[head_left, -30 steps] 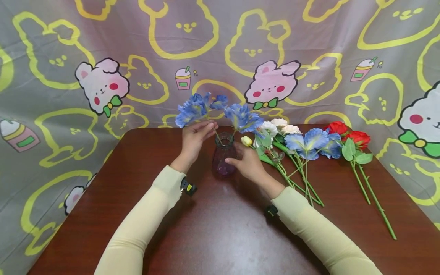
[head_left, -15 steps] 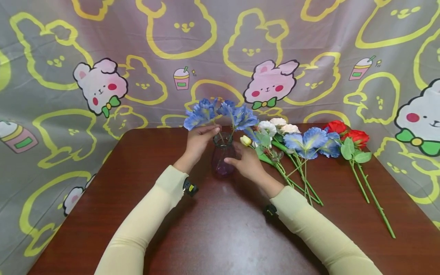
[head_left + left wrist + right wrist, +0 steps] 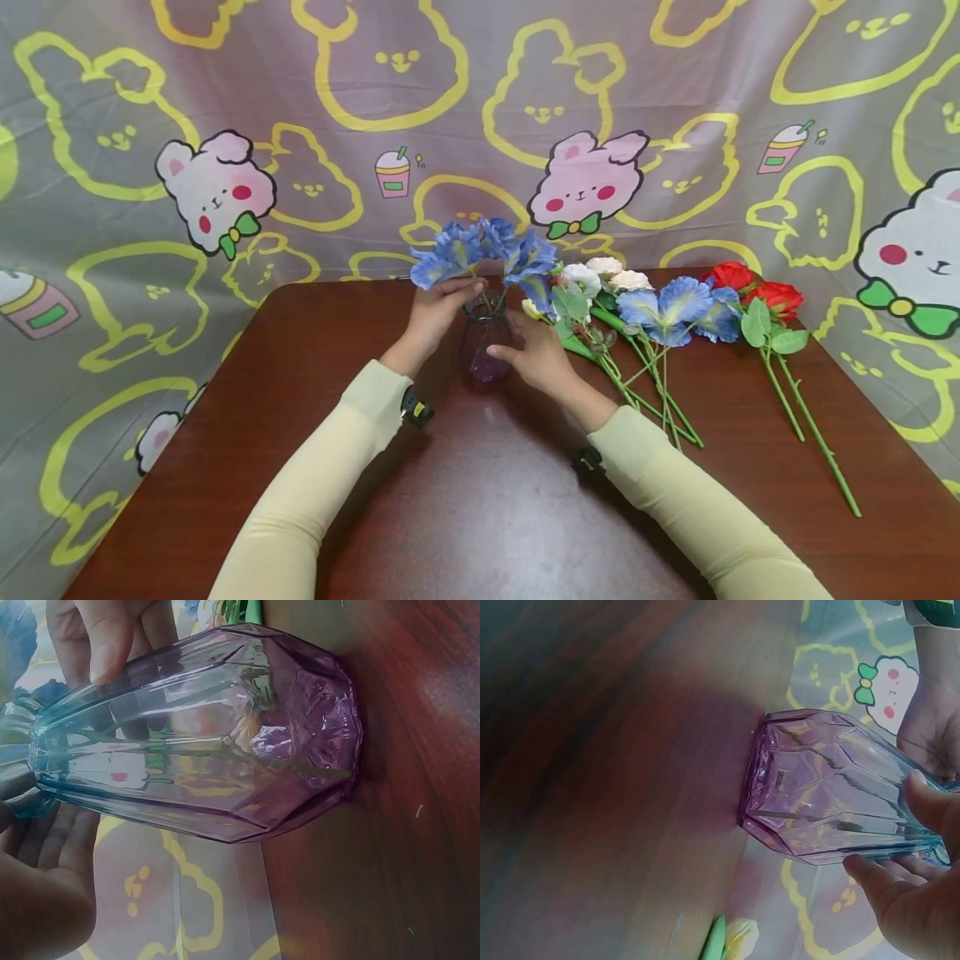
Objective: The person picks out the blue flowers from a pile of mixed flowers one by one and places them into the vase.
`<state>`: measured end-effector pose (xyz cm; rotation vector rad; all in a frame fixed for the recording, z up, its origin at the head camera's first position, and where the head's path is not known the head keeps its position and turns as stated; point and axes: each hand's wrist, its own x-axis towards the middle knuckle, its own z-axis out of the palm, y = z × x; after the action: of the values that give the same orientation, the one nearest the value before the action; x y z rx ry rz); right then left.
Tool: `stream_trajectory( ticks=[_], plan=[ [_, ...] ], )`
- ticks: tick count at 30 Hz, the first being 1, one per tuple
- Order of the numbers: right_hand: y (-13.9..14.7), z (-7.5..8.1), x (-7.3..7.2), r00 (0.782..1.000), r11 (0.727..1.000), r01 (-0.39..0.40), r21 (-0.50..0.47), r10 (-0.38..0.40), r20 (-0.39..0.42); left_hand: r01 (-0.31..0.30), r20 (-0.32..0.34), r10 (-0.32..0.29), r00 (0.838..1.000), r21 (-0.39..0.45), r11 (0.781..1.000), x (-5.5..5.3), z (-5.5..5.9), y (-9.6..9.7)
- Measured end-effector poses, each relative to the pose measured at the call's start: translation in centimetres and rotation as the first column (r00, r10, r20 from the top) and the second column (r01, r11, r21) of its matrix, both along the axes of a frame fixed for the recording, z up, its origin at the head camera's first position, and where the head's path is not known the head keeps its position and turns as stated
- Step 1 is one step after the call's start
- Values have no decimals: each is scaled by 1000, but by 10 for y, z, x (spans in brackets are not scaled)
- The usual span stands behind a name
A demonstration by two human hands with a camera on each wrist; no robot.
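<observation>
Glossy red-brown tabletop (image 3: 480, 517) under a glass vase (image 3: 482, 354), rabbit-print cloth (image 3: 442, 154) behind.

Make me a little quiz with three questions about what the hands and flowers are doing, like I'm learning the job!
1. Pick one: what is the right hand holding?
A) a yellow flower
B) the vase
C) a spoon
2. True or false: the red flowers lie on the table, outside the vase.
3. Fill in the colour: the left hand holds a ____ flower.

Key:
1. B, the vase.
2. True.
3. Blue: it is a blue flower.
</observation>
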<state>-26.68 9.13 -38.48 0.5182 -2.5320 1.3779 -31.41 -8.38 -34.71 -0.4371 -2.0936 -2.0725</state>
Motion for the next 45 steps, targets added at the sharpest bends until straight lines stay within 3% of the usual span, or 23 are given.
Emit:
stream_trajectory(
  ticks=[5,13,25,36,45],
  plan=[
    [0,1,0,1000,1000,2,-2,-2,-9,10,2,-10,1000,-11,1000,-1,1,1],
    [-1,1,0,999,999,-30,-10,30,-25,-11,14,12,1000,-107,994,-2,1,1],
    [-1,0,0,997,994,-66,-90,61,-51,14,-4,-15,1000,-166,986,-6,2,0],
    [-2,0,0,998,997,-49,-64,47,-35,29,4,-29,1000,-145,989,-5,2,-1],
    [-1,1,-1,1000,1000,-5,25,5,-1,7,21,-4,1000,-172,985,-4,4,-3]
  ],
)
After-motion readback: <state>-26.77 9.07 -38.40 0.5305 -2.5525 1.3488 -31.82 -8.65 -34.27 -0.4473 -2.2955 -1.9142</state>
